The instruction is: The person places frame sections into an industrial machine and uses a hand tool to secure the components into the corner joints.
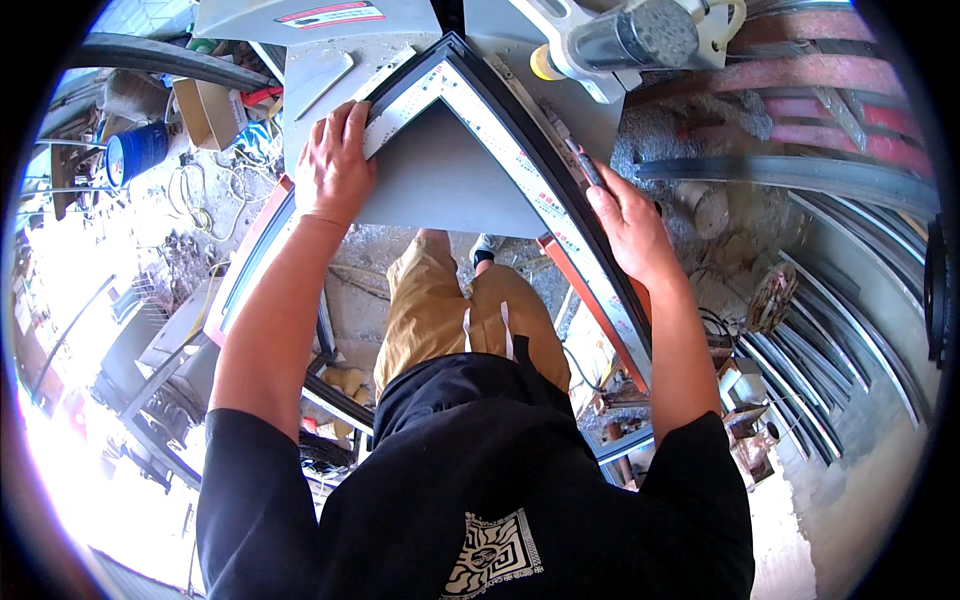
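A dark window frame (530, 150) with printed white protective film lies in front of me, its mitred corner pointing away into a grey machine (400, 200). My left hand (338, 168) rests over the frame's left side near the corner, fingers closed around its outer edge. On the right side, my right hand (632, 222) holds a slim grey hand tool (588, 168) along the frame's outer edge; its exact kind is unclear. The fingers of this hand are partly hidden behind the hand itself.
A cylindrical unit (640, 38) with a yellow end sits on the machine at the upper right. Orange-red supports (595, 300) stand beneath the frame. A blue drum (137, 153) and an open cardboard box (208, 112) are at left. Long metal profiles (840, 330) lie at right.
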`<state>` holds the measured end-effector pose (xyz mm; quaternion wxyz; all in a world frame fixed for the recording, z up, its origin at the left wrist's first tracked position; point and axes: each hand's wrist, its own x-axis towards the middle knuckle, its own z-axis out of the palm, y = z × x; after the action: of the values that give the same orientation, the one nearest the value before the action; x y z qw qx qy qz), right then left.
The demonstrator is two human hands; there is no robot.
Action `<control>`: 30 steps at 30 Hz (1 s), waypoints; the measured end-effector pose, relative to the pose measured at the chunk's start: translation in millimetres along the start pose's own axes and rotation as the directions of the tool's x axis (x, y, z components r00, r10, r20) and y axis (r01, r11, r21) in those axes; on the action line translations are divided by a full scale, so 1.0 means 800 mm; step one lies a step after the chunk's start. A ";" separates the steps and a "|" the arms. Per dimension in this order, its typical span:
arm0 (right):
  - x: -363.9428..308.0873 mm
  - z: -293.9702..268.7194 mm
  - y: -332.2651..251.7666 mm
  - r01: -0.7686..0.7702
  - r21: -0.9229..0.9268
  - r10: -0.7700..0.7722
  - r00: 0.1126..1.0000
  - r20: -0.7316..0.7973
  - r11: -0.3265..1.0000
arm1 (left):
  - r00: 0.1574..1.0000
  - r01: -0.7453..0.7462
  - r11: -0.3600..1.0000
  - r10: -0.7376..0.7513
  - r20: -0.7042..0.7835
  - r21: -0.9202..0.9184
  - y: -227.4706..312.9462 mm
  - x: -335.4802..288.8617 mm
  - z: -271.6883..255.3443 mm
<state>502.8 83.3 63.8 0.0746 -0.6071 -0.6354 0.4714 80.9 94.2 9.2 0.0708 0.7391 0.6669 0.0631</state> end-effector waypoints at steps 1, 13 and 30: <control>0.001 0.001 0.006 0.002 -0.004 -0.002 1.000 0.001 1.000 | 1.000 0.003 1.000 -0.003 -0.002 -0.002 0.000 0.001 0.001; 0.013 0.001 0.006 0.021 0.002 -0.021 1.000 0.023 1.000 | 1.000 -0.004 0.998 0.003 -0.018 -0.060 -0.002 0.000 0.002; -0.008 0.012 -0.130 0.263 -0.152 -0.270 0.963 -0.024 0.953 | 0.999 -0.010 0.995 0.006 -0.042 -0.095 -0.009 -0.006 0.011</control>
<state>425.1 91.7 133.5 0.1064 -0.5299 -0.7428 0.3952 74.8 90.3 -0.8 0.0919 0.7360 0.6616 0.1102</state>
